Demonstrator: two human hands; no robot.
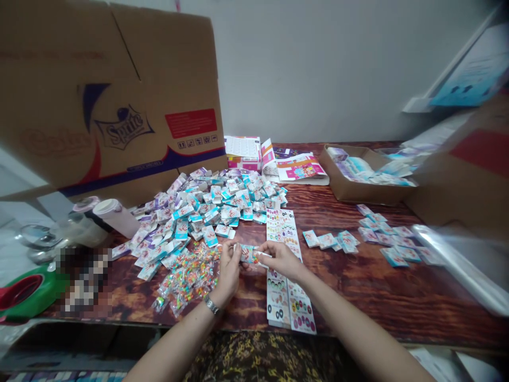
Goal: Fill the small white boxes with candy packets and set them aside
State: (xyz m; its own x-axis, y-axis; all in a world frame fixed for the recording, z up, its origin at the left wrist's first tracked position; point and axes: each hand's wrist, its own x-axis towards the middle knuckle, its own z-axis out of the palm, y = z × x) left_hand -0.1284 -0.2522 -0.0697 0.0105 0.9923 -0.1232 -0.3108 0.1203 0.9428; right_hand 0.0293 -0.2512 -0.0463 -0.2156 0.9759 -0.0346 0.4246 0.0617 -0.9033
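My left hand (229, 269) and my right hand (283, 259) meet over the middle of the table, both closed on one small white and blue printed box (249, 253). Fingers cover its two ends. Just left of my left hand lies a heap of small clear packets of colourful candy (191, 273). Behind it spreads a large pile of similar small boxes (214, 204), blue and purple. Beneath my right hand and wrist run long printed sticker sheets (278, 297) with rows of coloured ovals.
Small boxes lie in loose groups (332, 240) on the right, by a clear plastic roll (457, 270). An open carton (368, 193) holds more boxes. A tall Sprite carton (159, 95) stands back left. Green tape (40, 297) and a pale cup (115, 215) sit left.
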